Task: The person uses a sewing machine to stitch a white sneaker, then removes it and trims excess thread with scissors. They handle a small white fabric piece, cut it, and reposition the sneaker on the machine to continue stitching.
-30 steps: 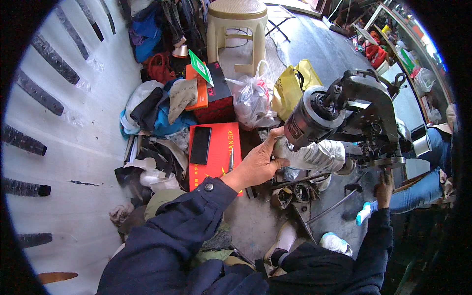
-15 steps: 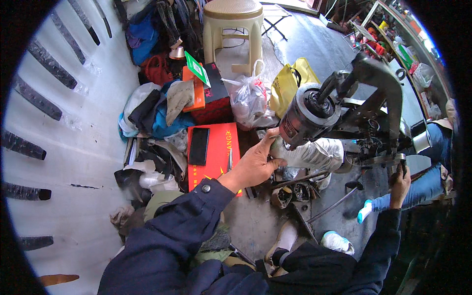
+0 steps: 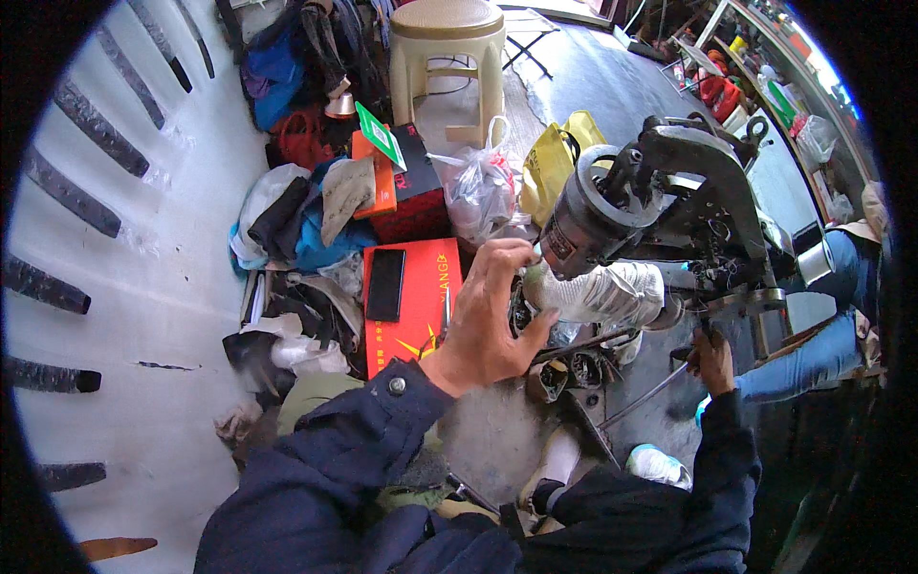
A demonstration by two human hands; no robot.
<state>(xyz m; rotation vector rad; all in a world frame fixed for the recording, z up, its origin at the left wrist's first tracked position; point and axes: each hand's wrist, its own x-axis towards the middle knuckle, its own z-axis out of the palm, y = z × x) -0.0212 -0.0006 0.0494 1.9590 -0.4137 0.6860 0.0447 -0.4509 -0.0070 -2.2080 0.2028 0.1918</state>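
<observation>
A black cast-metal sewing machine (image 3: 703, 182) with a large cylindrical head stands at my right. A white shoe (image 3: 602, 294) is under the head, on the machine's arm. My left hand (image 3: 488, 320) is beside the shoe's left end, thumb and forefinger spread apart, the forefinger's tip near the shoe and head; whether it touches is unclear. My right hand (image 3: 712, 362) is closed on a dark crank handle (image 3: 705, 329) below the machine's wheel, partly in shadow.
A red box (image 3: 411, 330) bears a black phone (image 3: 386, 284). Bags (image 3: 473, 191), cloth and a plastic stool (image 3: 447, 29) stand behind. A white slotted surface (image 3: 143, 287) curves along the left. A co-worker's jeans-clad leg (image 3: 803, 368) and a cluttered shelf (image 3: 808, 134) are at the right.
My left hand has loosened from the shoe and shifted left, fingers spreading. My right hand rose with the crank handle, then moved down and left. Parts of the machine head have shifted.
</observation>
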